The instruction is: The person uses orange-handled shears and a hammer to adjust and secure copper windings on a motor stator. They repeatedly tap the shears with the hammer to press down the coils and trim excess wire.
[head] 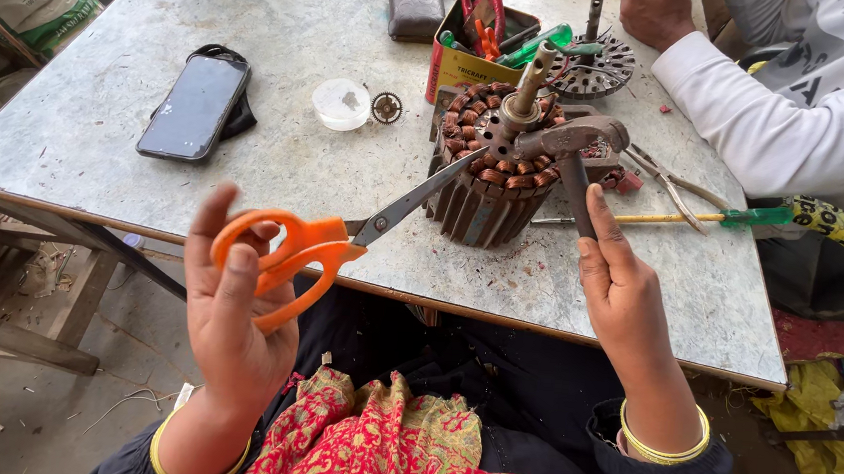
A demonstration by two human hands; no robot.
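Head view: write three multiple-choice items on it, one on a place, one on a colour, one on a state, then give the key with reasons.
1. Where does the smartphone lie?
A. left part of the table
B. on the motor stator
C. on the floor

2. What colour are the scissors' handles?
A. green
B. orange
C. black

3. What does the right hand grip?
A. nothing
B. the yellow-shafted screwdriver
C. the hammer's black handle

Key: 1 A, it lies screen up left of the motor stator. 2 B, orange loops sit around the left hand's fingers. 3 C, the hammer head rests on the windings.
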